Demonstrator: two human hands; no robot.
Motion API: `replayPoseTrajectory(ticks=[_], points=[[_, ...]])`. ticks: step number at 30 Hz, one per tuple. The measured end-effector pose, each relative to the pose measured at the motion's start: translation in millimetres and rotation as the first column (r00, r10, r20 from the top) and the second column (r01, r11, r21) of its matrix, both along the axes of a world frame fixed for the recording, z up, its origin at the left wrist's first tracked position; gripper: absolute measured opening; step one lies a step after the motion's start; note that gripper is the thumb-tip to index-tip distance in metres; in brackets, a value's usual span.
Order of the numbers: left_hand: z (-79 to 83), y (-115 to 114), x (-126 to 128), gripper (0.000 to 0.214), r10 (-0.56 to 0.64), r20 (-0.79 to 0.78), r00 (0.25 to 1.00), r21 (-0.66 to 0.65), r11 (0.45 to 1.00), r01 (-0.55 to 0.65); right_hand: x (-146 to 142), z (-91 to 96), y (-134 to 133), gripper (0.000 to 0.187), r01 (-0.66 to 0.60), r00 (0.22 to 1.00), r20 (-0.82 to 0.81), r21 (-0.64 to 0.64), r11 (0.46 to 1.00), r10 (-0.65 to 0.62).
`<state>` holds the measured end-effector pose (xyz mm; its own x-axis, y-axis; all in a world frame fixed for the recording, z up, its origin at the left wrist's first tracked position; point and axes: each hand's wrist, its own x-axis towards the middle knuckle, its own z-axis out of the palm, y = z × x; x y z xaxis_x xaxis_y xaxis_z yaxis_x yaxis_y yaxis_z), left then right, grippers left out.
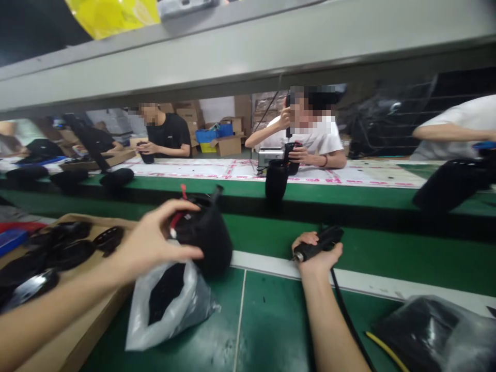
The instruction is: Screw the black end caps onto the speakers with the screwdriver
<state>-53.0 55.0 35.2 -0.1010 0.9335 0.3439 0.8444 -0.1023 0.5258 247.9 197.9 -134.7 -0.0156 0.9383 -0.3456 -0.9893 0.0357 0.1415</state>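
Observation:
My left hand (pixel 166 232) grips the near end of a black fabric-covered cylindrical housing (pixel 213 237), thumb below and fingers above. Red and white wires show at its end; the rest of the inside is hidden. Just under it, an open clear plastic bag (pixel 174 305) with small black parts rests on the green bench (pixel 279 320). In my right hand (pixel 318 253) is a black corded electric screwdriver (pixel 320 244), its metal tip pointing left. The cord runs down beside my forearm.
At left, a cardboard tray (pixel 89 315) holds several black parts. A plastic bag of dark parts (pixel 434 330) lies at right. Black cylinders, including an upright one (pixel 276 181), stand on the green belt (pixel 240 191). Co-workers work opposite, below an overhead beam (pixel 232 62).

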Motion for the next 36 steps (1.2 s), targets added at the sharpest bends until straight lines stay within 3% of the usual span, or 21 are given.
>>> replayPoseTrajectory(ticks=[3,6,8,10,12,15,16,18,20,22,27,36], points=[[-28.4,-55.3,57.3,0.069,-0.161,0.137,0.977,-0.066,0.983,0.172,3.4,2.6,-0.5,0.069,0.005,1.000,-0.012,-0.011,1.000,-0.005],[-55.9,-74.4,96.3,0.071,-0.247,0.279,0.928,-0.136,0.947,0.292,7.4,1.4,-1.2,0.070,-0.003,1.000,-0.007,0.008,1.000,0.003],[-64.4,-79.2,105.0,0.074,-0.285,0.301,0.910,-0.134,0.932,0.336,10.1,-0.1,-2.5,0.070,-0.006,1.000,-0.007,0.031,1.000,0.006],[-63.5,-85.1,99.3,0.086,-0.358,0.290,0.888,-0.059,0.919,0.390,12.1,-1.1,-4.4,0.070,-0.016,1.000,-0.003,0.048,0.999,0.016],[-55.8,-91.7,80.5,0.078,-0.359,0.254,0.898,0.112,0.933,0.341,12.7,-1.0,-6.3,0.070,-0.028,1.000,0.003,0.058,0.998,0.028],[-42.7,-93.0,35.9,0.020,-0.054,0.045,0.998,0.224,0.974,0.043,12.2,-0.6,-8.2,0.070,-0.041,0.999,0.010,0.080,0.996,0.041],[-40.7,-89.9,19.9,0.013,0.007,-0.108,0.994,0.117,0.993,0.006,12.1,-0.6,-8.4,0.069,-0.045,0.999,0.012,0.089,0.995,0.044],[-42.7,-79.9,-7.8,0.012,-0.101,-0.263,0.960,-0.119,0.990,0.072,12.5,-1.1,-8.4,0.068,-0.048,0.999,0.014,0.103,0.994,0.047],[-50.8,-69.6,-25.3,0.010,-0.258,-0.325,0.910,-0.301,0.940,0.159,13.6,-2.0,-8.4,0.069,-0.044,0.999,0.015,0.107,0.993,0.043],[-59.3,-62.6,-31.8,0.009,-0.335,-0.379,0.863,-0.396,0.901,0.176,15.0,-2.5,-9.1,0.070,-0.037,0.999,0.017,0.106,0.994,0.035],[-59.9,-58.1,-29.9,0.025,-0.358,-0.462,0.812,-0.479,0.871,0.111,16.5,-0.7,-13.5,0.068,-0.023,0.999,0.027,0.094,0.995,0.021],[-66.5,-61.3,-37.1,0.022,-0.384,-0.465,0.798,-0.445,0.880,0.165,13.7,-0.8,-6.2,0.065,0.095,0.995,0.027,-0.034,0.995,-0.094]])
